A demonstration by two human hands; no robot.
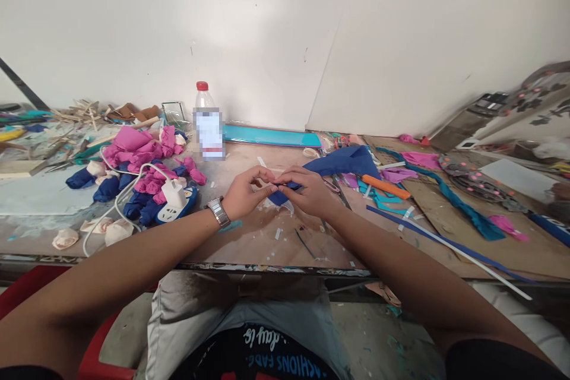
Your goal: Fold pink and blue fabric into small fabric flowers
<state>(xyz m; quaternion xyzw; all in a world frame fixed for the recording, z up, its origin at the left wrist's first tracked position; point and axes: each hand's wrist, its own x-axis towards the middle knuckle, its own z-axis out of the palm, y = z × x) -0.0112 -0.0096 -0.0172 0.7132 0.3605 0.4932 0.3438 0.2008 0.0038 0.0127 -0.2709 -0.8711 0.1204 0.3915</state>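
At the middle of the table (249,243), both hands meet over a small piece of dark blue fabric (278,198). My left hand (247,193), with a metal watch (218,211) at its wrist, pinches the fabric's left edge between thumb and finger. From the other side my right hand (308,191) grips the same piece, fingers bent and thumb pressed down on it. Fingers hide much of the fabric, and a thin pale edge shows beneath it. Just behind my right hand lies a larger sheet of blue fabric (350,160).
Bunched pink fabric (138,145) and a power strip (178,208) with a white cord lie left. A red-capped bottle (202,98) stands at the back beside a turquoise strip (271,135). To the right are an orange-handled tool (385,186), a white stick (472,256) and a teal fabric strip (458,196).
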